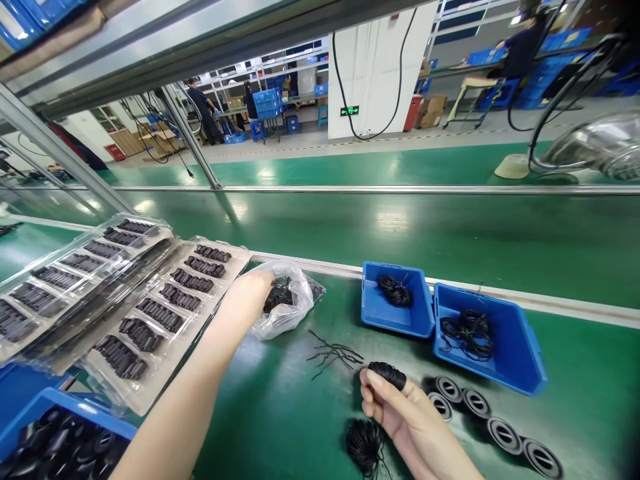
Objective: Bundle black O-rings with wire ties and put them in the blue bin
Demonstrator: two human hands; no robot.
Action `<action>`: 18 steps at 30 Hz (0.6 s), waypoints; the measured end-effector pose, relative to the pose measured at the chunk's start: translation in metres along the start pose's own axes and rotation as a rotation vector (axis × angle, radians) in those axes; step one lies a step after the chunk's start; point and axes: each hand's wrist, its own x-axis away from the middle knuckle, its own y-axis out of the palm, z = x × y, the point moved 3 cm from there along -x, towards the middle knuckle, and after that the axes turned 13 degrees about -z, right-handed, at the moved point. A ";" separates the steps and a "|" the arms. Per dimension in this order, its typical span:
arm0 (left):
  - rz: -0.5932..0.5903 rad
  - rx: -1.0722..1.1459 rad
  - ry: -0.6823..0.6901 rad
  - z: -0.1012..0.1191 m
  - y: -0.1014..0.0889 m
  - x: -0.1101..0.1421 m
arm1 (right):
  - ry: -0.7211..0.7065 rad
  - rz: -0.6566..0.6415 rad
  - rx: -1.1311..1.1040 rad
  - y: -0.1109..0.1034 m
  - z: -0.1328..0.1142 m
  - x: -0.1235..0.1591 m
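From the head view, the left hand reaches forward and to the right into the mouth of a clear plastic bag, which lies on the green tabletop around a bundle of black cord. The fingers disappear behind the crumpled film, so the left grip may be clenched on that bundle or merely beside it; I cannot tell which. The right hand lies nearer the lower right, its grip closed between thumb and fingers on a small black cord coil, whose long axis runs roughly left to right. Just beyond the coil lie loose black cord strands, and a larger black cord tangle sits just left of the right wrist. Farther ahead, a blue plastic bin and a larger blue bin hold more black cord, while round black rubber rings lie in a loose row at right. Left of the left forearm are clear blister trays of black parts, above a blue crate of round black pieces. Across the aisle, a co-worker sits at another bench.
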 end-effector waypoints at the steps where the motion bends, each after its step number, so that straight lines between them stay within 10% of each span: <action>1: 0.021 0.041 -0.009 0.003 -0.005 0.008 | -0.005 0.000 -0.001 0.000 0.000 0.000; 9: -0.228 1.263 0.126 0.068 0.041 0.056 | -0.035 0.003 -0.051 0.007 -0.004 0.000; 18: -0.448 1.262 0.349 0.097 0.101 0.057 | -0.182 -0.034 -0.017 0.009 -0.011 0.000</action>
